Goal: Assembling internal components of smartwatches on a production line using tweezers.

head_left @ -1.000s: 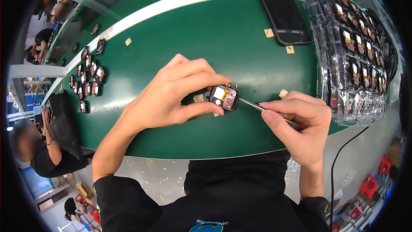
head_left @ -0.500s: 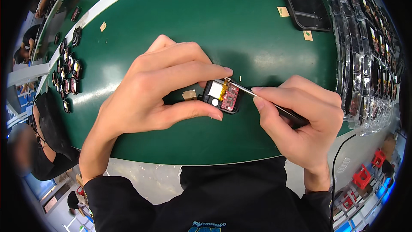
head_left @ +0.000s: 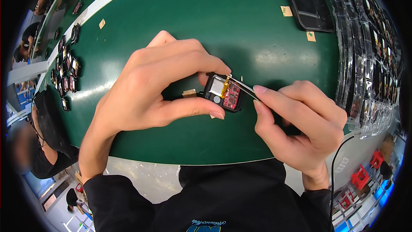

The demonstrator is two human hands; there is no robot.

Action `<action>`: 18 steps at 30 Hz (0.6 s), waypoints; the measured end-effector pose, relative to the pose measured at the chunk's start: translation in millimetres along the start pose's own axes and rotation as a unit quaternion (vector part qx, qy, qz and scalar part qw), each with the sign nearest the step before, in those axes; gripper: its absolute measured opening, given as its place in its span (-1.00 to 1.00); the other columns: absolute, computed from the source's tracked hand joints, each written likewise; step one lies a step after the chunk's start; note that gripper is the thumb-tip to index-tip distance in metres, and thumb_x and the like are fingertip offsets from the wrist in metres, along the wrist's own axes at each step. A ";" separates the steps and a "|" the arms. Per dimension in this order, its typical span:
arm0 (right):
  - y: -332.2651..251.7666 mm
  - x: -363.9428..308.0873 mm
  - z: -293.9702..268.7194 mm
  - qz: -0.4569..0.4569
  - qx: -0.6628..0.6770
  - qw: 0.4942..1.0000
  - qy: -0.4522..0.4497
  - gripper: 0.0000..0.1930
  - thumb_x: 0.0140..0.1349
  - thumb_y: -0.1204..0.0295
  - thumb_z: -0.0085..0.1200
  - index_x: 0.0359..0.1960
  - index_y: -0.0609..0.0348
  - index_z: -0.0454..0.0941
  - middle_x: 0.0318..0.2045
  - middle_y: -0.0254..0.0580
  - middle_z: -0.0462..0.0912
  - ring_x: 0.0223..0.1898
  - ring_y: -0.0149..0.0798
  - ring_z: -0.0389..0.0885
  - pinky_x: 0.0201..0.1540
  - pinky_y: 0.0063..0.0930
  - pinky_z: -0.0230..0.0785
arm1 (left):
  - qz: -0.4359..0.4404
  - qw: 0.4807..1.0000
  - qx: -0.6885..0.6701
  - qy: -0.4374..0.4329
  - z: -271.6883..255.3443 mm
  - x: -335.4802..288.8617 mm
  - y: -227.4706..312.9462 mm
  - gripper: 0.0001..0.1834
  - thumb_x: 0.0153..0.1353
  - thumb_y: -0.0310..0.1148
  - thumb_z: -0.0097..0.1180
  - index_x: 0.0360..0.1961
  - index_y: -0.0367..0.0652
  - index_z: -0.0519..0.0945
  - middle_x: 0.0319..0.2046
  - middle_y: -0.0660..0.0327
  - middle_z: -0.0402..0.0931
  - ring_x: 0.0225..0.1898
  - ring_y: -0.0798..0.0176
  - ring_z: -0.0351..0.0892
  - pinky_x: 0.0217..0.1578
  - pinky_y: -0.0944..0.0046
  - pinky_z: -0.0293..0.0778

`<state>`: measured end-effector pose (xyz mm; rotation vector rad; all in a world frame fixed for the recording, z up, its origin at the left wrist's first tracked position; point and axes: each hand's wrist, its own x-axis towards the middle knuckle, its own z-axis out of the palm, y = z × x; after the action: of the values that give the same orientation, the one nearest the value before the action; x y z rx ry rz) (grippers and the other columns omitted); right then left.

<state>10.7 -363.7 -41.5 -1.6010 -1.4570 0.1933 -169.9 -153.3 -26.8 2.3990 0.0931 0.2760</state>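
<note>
Between the thumb and fingers of my left hand [head_left: 159, 86] is a small black device housing [head_left: 234, 110], its inside facing up. It holds a red circuit board [head_left: 232, 96], a silvery rectangular part [head_left: 217, 86], a small round disc [head_left: 216, 99] and a strip of yellow tape [head_left: 225, 87]. My right hand [head_left: 304, 118] is closed on slim metal tweezers [head_left: 243, 86]. Their tip meets the housing's upper edge by the yellow tape, close to my left fingertip. Whether the tips grip anything is too small to tell.
A dark phone-like slab [head_left: 307, 2] lies at the upper right, near tan paper bits [head_left: 286, 11]. Clear plastic trays [head_left: 365, 60] of similar devices are stacked along the right edge. Loose device units [head_left: 68, 71] cluster at the left on the green table [head_left: 150, 148]. Another person [head_left: 47, 141] sits at the left.
The housing has tilted slightly in my left hand. My right hand has shifted a little right and down, its fingers more bent, with the tweezers' tip still at the housing's upper edge.
</note>
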 end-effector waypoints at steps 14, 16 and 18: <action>-5.6 4.7 -6.5 0.078 0.046 0.995 -0.049 -0.77 0.10 0.76 0.40 -0.19 0.34 0.89 -0.49 -0.24 0.71 -0.57 -0.49 0.51 -0.53 -0.56 0.20 | 0.033 0.998 -0.028 -0.052 -11.8 2.2 -7.8 -0.29 -0.06 0.08 0.66 0.00 -0.25 0.86 -0.29 0.21 0.78 -0.28 0.25 0.69 -0.18 0.22 0.20; -6.1 4.3 -6.8 0.090 0.052 0.993 -0.050 -0.77 0.10 0.76 0.40 -0.19 0.35 0.88 -0.49 -0.25 0.71 -0.57 -0.50 0.51 -0.53 -0.57 0.20 | 0.036 0.998 -0.027 -0.053 -11.1 3.2 -8.6 -0.29 -0.05 0.08 0.66 0.00 -0.25 0.86 -0.29 0.20 0.78 -0.27 0.24 0.69 -0.18 0.21 0.20; -5.7 4.2 -6.7 0.085 0.045 0.994 -0.049 -0.77 0.10 0.76 0.40 -0.19 0.35 0.88 -0.50 -0.25 0.71 -0.57 -0.50 0.51 -0.53 -0.57 0.21 | 0.039 0.997 -0.025 -0.055 -11.0 3.2 -9.4 -0.29 -0.04 0.08 0.66 0.00 -0.26 0.86 -0.29 0.20 0.79 -0.26 0.23 0.70 -0.17 0.20 0.19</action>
<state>12.3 -364.3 -31.9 -1.6614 -1.3652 0.4349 -169.2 -138.7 -24.6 2.3650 -0.0570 0.1807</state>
